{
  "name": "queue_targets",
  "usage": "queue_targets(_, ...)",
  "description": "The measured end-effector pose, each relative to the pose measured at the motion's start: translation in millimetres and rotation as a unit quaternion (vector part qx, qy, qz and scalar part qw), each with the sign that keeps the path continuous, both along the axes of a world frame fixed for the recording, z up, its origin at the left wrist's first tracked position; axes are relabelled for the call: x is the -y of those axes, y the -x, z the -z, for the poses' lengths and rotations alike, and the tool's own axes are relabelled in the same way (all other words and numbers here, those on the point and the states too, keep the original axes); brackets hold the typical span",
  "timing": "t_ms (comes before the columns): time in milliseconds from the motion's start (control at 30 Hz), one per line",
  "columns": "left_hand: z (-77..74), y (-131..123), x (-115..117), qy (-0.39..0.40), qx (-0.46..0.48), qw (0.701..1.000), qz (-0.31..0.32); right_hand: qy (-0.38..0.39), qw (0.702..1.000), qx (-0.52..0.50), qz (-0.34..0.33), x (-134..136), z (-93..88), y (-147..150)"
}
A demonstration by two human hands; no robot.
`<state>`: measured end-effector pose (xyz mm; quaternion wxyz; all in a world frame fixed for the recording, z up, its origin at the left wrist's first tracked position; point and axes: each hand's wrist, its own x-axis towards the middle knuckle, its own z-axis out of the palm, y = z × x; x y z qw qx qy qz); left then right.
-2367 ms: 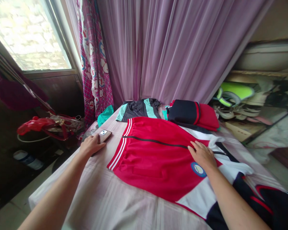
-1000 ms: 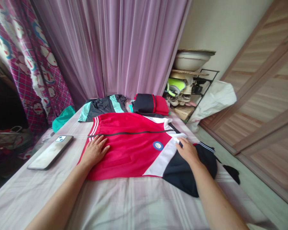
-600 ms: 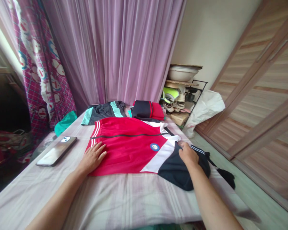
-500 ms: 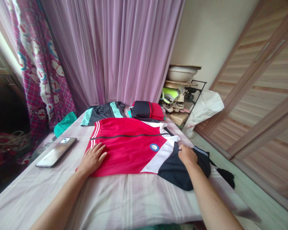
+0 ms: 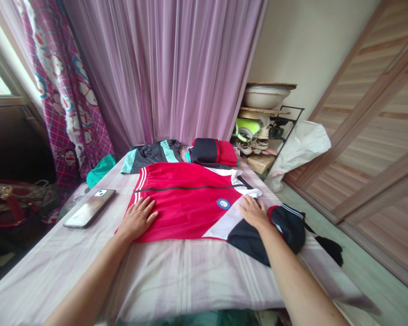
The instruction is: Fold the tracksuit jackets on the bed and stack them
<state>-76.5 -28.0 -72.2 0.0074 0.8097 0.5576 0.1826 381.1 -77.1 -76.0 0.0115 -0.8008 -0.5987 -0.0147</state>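
A red, white and black zip-up jacket [image 5: 180, 210] lies spread out on the bed or table top, its dark zip running across it and a round blue badge near the collar. My left hand [image 5: 138, 217] rests flat on the jacket's striped hem, fingers spread. On the white shoulder panel by the collar lies my right hand [image 5: 253, 210], palm down with the fingers apart. The black sleeve [image 5: 289, 224] is bunched beyond my right wrist, and part of it is hidden under my forearm.
A phone [image 5: 90, 209] lies to the left. Toward the back are a grey and turquoise garment [image 5: 153, 156] and a folded black and red garment [image 5: 214, 151]. Past the right edge stand a shelf rack [image 5: 292, 122], a white bag [image 5: 302, 142] and a wooden wardrobe [image 5: 367, 136].
My right hand has let go of the black sleeve near the shoulder and moved left, flattening onto the white panel. My left hand stays on the hem. The view has shifted slightly.
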Motion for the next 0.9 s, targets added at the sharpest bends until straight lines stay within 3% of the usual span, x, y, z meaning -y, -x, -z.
queue_targets(100, -9.4, 4, 9, -0.028, 0.066, 0.997, 0.0, -0.024, 1.0, 0.003, -0.004, 3, -1.3, 2)
queue_targets(200, -19.0, 8, 23, -0.045, 0.103, 0.992, -0.048, -0.054, 0.998, -0.002, -0.012, 6, -2.3, 2)
queue_targets(300, -24.5, 8, 32, -0.034, 0.087, 0.993, -0.066, -0.075, 0.997, -0.006, -0.019, 6, -0.8, 1)
queue_targets(433, -25.5, 5, 30, -0.026, 0.039, 0.998, -0.037, -0.084, 0.996, -0.011, -0.017, 6, 0.2, -1)
queue_targets(600, -24.3, 1, 25, -0.029, -0.007, 1.0, -0.009, -0.119, 0.992, -0.015, -0.038, 14, -14.8, 11)
queue_targets(733, -23.6, 1, 24, -0.027, 0.007, 1.0, 0.0, -0.158, 0.957, -0.132, -0.203, 27, -33.2, 54)
queue_targets(833, -23.1, 2, 27, -0.043, 0.026, 0.999, -0.012, -0.085, 0.9, -0.257, -0.343, 35, -37.5, 95)
queue_targets(900, -22.9, 2, 32, -0.069, 0.046, 0.996, -0.023, -0.042, 0.873, -0.302, -0.382, 37, -35.6, 113)
